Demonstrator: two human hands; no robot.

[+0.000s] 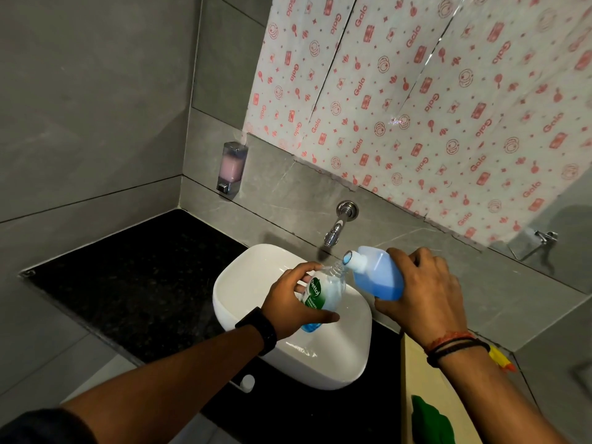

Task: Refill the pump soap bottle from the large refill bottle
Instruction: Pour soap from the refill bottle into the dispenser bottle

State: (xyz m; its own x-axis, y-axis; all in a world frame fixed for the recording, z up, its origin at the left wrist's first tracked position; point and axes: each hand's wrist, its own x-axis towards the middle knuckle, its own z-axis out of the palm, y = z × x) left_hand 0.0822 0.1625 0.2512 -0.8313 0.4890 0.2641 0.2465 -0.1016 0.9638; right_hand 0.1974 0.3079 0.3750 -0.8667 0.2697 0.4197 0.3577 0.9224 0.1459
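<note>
My left hand [290, 301] grips the clear pump soap bottle [325, 294], which has a green label and no pump on its open neck. It is tilted over the white basin [250, 293], with a little blue liquid at its bottom. My right hand [423, 294] holds the large refill bottle [376, 272], translucent with blue liquid inside. That bottle is tipped on its side, its white open spout right at the soap bottle's neck. A white part [246, 382], possibly the pump, lies on the counter in front of the basin.
A wall tap [336, 230] juts out just behind the two bottles. The black counter [134, 283] extends left of the basin. A wall soap dispenser [232, 168] with pink liquid hangs at the back left. A yellow box [426, 389] with something green sits at the lower right.
</note>
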